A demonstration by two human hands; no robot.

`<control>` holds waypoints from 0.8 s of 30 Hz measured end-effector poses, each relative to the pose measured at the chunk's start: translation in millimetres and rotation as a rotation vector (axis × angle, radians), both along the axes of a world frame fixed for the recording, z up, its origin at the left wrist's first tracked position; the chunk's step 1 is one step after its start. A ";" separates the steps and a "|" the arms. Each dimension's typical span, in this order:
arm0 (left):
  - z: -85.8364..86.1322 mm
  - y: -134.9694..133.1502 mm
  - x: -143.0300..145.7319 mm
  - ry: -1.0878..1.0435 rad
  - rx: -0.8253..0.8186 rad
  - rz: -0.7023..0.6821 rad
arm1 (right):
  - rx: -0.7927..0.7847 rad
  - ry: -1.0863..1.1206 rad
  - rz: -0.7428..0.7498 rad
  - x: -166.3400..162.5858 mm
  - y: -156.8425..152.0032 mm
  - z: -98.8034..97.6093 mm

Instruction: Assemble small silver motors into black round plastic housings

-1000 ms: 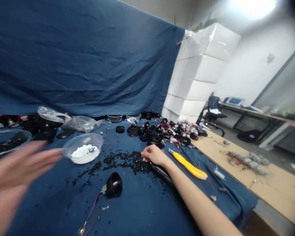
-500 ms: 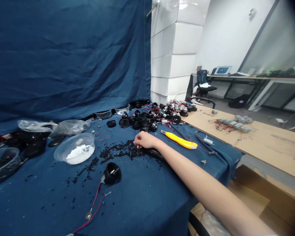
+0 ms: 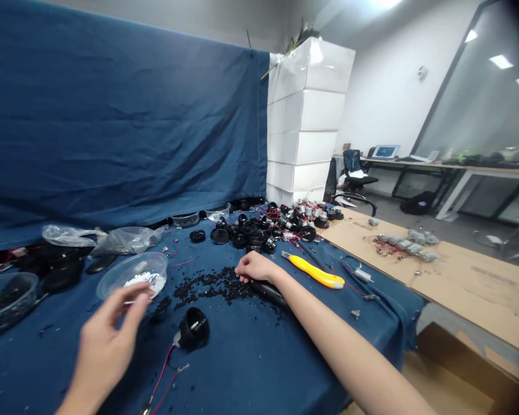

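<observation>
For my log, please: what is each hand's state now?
Left hand: curled; whether closed or holding cannot be told.
Right hand: closed by black pellets; any held piece hidden.

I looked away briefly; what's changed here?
The left hand, open at the left earlier, then out of view, is back by the clear bowl, curled; whether it holds anything is unclear. The right hand stays at the black bits; the yellow cutter hasn't moved.

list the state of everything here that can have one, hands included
left hand, thumb and fingertips close together, grip unclear
right hand, fingers curled downward, grip unclear
black pellets, scattered loose
bowl, upright, open, partly filled with white pieces
black cup, on its side
knife, lying flat
bags, crumpled
laptop, open, screen lit
white boxes, stacked
carton, open
</observation>
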State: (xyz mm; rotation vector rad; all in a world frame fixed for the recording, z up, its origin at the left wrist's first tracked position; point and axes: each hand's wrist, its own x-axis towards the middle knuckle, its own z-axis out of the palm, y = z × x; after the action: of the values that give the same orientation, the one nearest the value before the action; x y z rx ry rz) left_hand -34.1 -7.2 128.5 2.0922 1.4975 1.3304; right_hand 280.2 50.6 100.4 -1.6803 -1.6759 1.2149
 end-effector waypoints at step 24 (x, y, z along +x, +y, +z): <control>-34.1 -1.0 15.3 0.000 -0.320 -0.162 | -0.058 0.005 -0.046 0.2 3.3 -7.6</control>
State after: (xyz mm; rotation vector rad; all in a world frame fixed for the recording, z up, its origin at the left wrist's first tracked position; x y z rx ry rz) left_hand -18.7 -8.3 94.4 1.9596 1.3995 0.9616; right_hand 280.5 53.9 92.8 -1.7391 -1.6048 1.2565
